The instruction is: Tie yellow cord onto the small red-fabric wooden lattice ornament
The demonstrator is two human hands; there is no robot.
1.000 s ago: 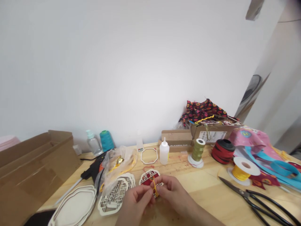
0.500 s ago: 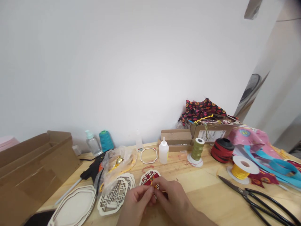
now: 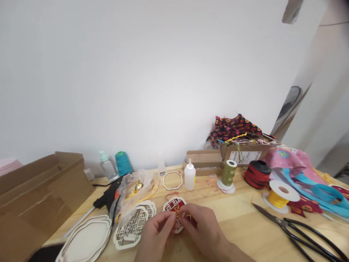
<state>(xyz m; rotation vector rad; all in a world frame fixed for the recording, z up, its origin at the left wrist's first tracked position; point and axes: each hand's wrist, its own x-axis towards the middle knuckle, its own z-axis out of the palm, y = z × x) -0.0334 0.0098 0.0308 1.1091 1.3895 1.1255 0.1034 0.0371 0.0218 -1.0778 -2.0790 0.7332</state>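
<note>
L hand & R hand are nr together, thumb & index of each pinched on a thin yellow cord, tips almost meeting. Cord is over the red-backed lattice ornament, which lies on the table, partly hidden by the hands.

Main risk, prob.: cord slips or twists, b/c it's thin & the hold is tiny; the hands hide most of it too, so a bad loop cd go unseen. Too hard a tug might drag or crack the ornament, as it looks slim.

L side's crowded: stack of lattice frames just beside the L hand, easy to knock w/ a wrist; plastic bag behind it, w/ loose yellow strands that cd snag. White bottle stands upright beyond the ornament & cd tip if bumped. Scissors lie R, well apart from the hands, nr the yellow spool.
</note>
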